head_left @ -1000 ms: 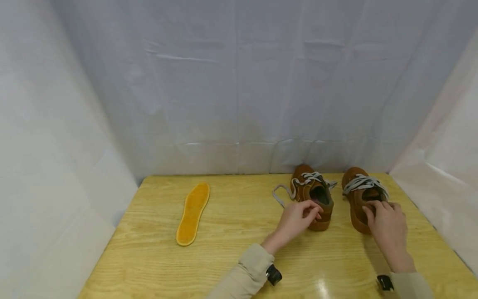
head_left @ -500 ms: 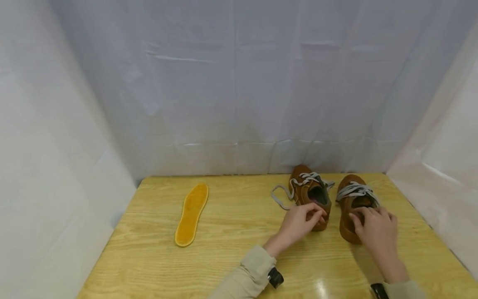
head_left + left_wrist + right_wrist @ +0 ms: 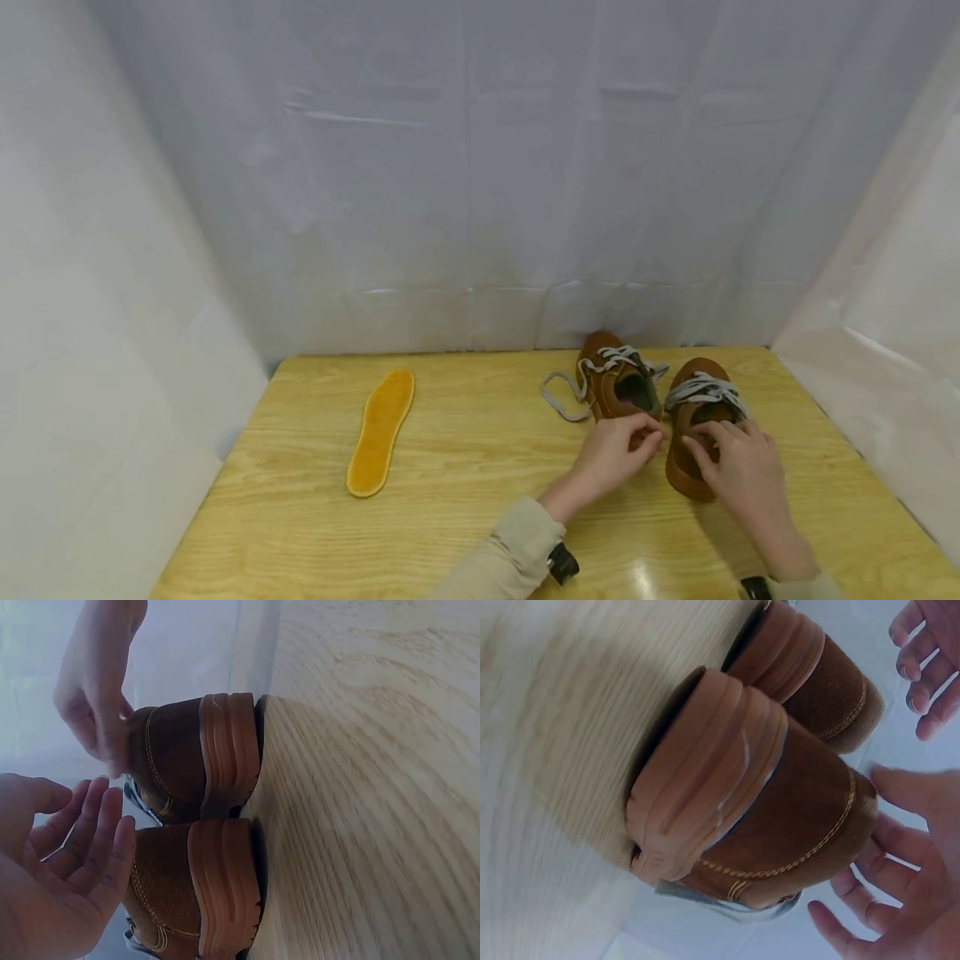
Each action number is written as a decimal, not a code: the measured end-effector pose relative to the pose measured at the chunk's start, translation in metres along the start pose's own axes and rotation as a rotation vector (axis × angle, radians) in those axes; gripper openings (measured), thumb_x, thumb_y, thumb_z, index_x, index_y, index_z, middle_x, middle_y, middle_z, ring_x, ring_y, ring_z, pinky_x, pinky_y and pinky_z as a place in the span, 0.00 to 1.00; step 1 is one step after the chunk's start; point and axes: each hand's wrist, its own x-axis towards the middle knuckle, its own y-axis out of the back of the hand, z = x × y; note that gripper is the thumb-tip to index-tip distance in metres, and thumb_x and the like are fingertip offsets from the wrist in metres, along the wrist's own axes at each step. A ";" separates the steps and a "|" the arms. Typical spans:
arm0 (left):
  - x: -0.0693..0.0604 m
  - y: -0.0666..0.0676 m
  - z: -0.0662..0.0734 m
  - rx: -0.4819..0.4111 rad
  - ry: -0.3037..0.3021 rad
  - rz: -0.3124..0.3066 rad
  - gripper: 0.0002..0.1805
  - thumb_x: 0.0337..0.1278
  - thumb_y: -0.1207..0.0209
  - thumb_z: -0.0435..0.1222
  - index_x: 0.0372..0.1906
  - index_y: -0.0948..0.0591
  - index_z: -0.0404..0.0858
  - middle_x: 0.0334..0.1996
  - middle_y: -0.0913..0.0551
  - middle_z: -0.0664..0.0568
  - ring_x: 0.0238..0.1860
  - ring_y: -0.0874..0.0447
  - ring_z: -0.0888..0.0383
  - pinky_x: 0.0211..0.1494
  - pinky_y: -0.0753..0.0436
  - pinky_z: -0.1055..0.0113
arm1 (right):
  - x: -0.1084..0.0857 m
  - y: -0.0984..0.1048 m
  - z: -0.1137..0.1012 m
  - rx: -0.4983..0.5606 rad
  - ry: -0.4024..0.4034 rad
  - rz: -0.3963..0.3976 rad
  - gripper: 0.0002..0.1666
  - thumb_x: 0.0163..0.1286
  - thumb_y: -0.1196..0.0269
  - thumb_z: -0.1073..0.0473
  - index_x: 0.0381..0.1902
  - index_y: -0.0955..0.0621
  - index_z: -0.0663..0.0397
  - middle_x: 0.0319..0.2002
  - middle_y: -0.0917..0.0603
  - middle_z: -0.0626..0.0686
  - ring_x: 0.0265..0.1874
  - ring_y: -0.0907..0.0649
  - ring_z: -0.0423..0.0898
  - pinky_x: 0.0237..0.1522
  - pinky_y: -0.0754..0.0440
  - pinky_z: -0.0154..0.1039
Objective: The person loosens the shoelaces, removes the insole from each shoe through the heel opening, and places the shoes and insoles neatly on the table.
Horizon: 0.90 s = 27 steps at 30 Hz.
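Note:
My right hand (image 3: 742, 475) pinches the heel collar of the right brown lace-up shoe (image 3: 684, 475). In the right wrist view the thumb (image 3: 904, 787) lies at the top of its heel, with the fingers (image 3: 889, 862) on the other side. The left brown shoe (image 3: 597, 396) stands just beside it, its grey lace trailing to the left. Behind that shoe's heel hovers my left hand (image 3: 611, 457), which covers part of the heel in the head view. Its fingers (image 3: 97, 840) are loosely bent and hold nothing in the left wrist view.
A yellow insole (image 3: 381, 433) lies flat on the left part of the wooden table (image 3: 465, 467). Pale sheeting (image 3: 420, 208) hangs behind the table and along both sides. The toes of the shoes point to the back edge.
The right shoe has slid left and towards me with my right hand, closing the gap to the left shoe. My left hand has shifted slightly right and nearer.

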 end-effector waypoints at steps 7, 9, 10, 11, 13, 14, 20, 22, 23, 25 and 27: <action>0.002 -0.009 0.007 0.104 -0.035 -0.024 0.11 0.77 0.46 0.42 0.53 0.15 0.49 0.45 0.14 0.62 0.37 0.21 0.76 0.38 0.28 0.86 | 0.014 -0.001 0.016 0.087 -0.048 0.153 0.08 0.56 0.26 0.69 0.31 0.16 0.67 0.25 0.19 0.60 0.25 0.23 0.60 0.22 0.26 0.53; 0.004 -0.012 0.010 0.143 -0.062 -0.035 0.12 0.77 0.46 0.42 0.57 0.17 0.49 0.50 0.16 0.60 0.43 0.19 0.73 0.43 0.26 0.85 | 0.020 -0.003 0.026 0.115 -0.123 0.162 0.07 0.62 0.29 0.69 0.36 0.16 0.68 0.29 0.20 0.63 0.29 0.23 0.64 0.26 0.26 0.57; 0.004 -0.014 0.012 0.164 -0.071 -0.049 0.14 0.77 0.46 0.42 0.60 0.19 0.50 0.54 0.17 0.59 0.48 0.19 0.71 0.47 0.25 0.83 | 0.022 -0.004 0.031 0.131 -0.162 0.139 0.08 0.66 0.32 0.68 0.40 0.17 0.69 0.33 0.19 0.66 0.33 0.23 0.67 0.31 0.26 0.61; 0.004 -0.017 0.013 0.187 -0.080 -0.066 0.16 0.78 0.47 0.42 0.63 0.20 0.49 0.58 0.19 0.58 0.53 0.20 0.68 0.52 0.24 0.81 | 0.024 -0.005 0.037 0.149 -0.200 0.102 0.09 0.70 0.35 0.66 0.44 0.17 0.70 0.37 0.19 0.69 0.37 0.23 0.70 0.35 0.26 0.64; 0.005 -0.021 0.017 0.239 -0.090 -0.108 0.19 0.78 0.47 0.44 0.68 0.24 0.49 0.66 0.24 0.56 0.63 0.24 0.64 0.62 0.25 0.75 | 0.025 -0.008 0.048 0.180 -0.261 -0.021 0.16 0.77 0.40 0.61 0.53 0.20 0.70 0.47 0.21 0.74 0.44 0.24 0.74 0.42 0.27 0.69; 0.004 -0.023 0.018 0.256 -0.089 -0.137 0.21 0.78 0.48 0.45 0.70 0.26 0.50 0.69 0.28 0.57 0.66 0.27 0.63 0.66 0.27 0.72 | 0.025 -0.009 0.053 0.191 -0.287 -0.104 0.20 0.79 0.43 0.58 0.58 0.22 0.70 0.52 0.23 0.76 0.49 0.25 0.76 0.45 0.28 0.71; 0.001 -0.032 0.017 0.274 -0.065 -0.245 0.29 0.78 0.49 0.47 0.78 0.38 0.53 0.76 0.38 0.54 0.71 0.32 0.59 0.68 0.27 0.67 | 0.019 -0.017 0.067 0.256 -0.348 -0.380 0.32 0.85 0.55 0.47 0.71 0.33 0.69 0.65 0.35 0.81 0.57 0.30 0.80 0.52 0.31 0.75; 0.001 -0.035 0.015 0.259 -0.050 -0.253 0.30 0.78 0.48 0.47 0.79 0.39 0.55 0.76 0.38 0.52 0.71 0.31 0.58 0.65 0.24 0.66 | 0.019 -0.018 0.066 0.265 -0.356 -0.375 0.33 0.85 0.55 0.47 0.71 0.33 0.69 0.65 0.35 0.81 0.57 0.30 0.80 0.51 0.31 0.75; 0.001 -0.036 0.015 0.249 -0.043 -0.255 0.31 0.77 0.48 0.47 0.79 0.40 0.56 0.75 0.38 0.51 0.70 0.30 0.58 0.64 0.23 0.66 | 0.019 -0.018 0.066 0.265 -0.358 -0.372 0.33 0.85 0.55 0.47 0.70 0.33 0.69 0.65 0.35 0.81 0.57 0.30 0.80 0.50 0.30 0.75; 0.002 -0.038 0.013 0.233 -0.030 -0.252 0.30 0.77 0.47 0.47 0.78 0.40 0.57 0.74 0.36 0.50 0.68 0.28 0.57 0.60 0.21 0.66 | 0.020 -0.018 0.065 0.262 -0.360 -0.365 0.33 0.84 0.55 0.46 0.70 0.32 0.70 0.65 0.35 0.81 0.56 0.29 0.80 0.49 0.30 0.75; 0.002 -0.039 0.012 0.222 -0.026 -0.248 0.29 0.76 0.46 0.46 0.77 0.38 0.57 0.72 0.34 0.51 0.65 0.25 0.58 0.57 0.20 0.67 | 0.021 -0.017 0.064 0.255 -0.357 -0.359 0.33 0.84 0.55 0.47 0.69 0.32 0.71 0.64 0.35 0.80 0.55 0.28 0.80 0.48 0.29 0.74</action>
